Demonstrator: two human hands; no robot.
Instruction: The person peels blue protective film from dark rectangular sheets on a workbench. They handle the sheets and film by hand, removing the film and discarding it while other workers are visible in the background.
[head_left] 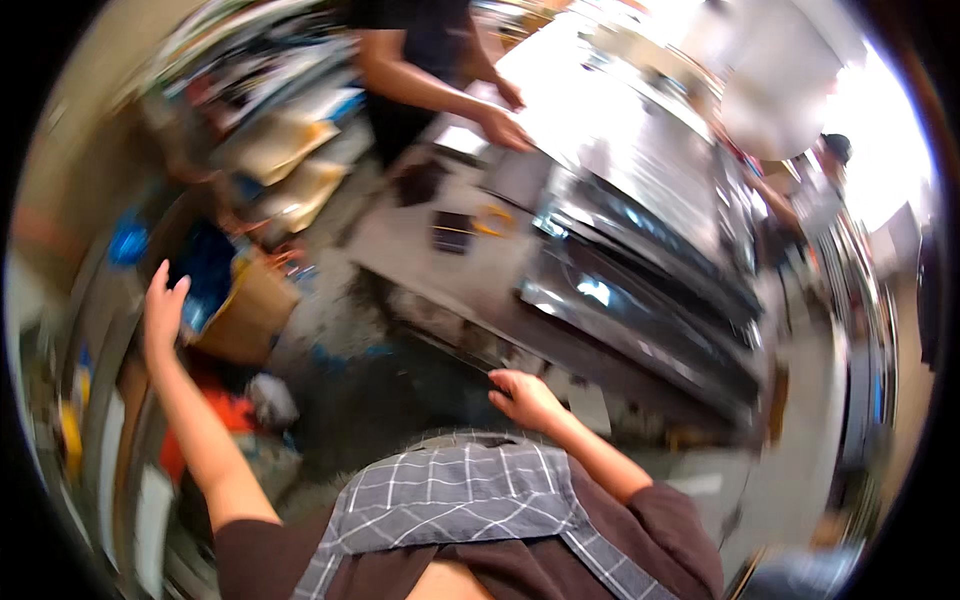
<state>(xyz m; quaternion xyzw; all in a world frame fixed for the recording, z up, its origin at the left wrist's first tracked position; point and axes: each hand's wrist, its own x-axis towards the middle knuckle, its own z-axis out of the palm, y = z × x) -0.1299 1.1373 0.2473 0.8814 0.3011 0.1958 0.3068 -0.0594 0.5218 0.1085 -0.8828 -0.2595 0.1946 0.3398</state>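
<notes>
- The left hand (162, 308) is raised with fingers spread wide, empty, just beside a cardboard box (245, 315).
- The right hand (524, 396) is held loosely open, gripping nothing, near the edge of a big grey machine (610, 250).
- Another person's hand (505, 130) is rested on the machine's far side.

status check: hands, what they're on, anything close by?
Left hand open, raised beside cardboard box, holding nothing. Right hand open, empty, near edge of grey machine. Another person's hand rests on the machine's far end.

A co-worker's hand (505, 130) rests on the grey machine (640, 250); an orange ring (492, 220) lies nearby.
</notes>
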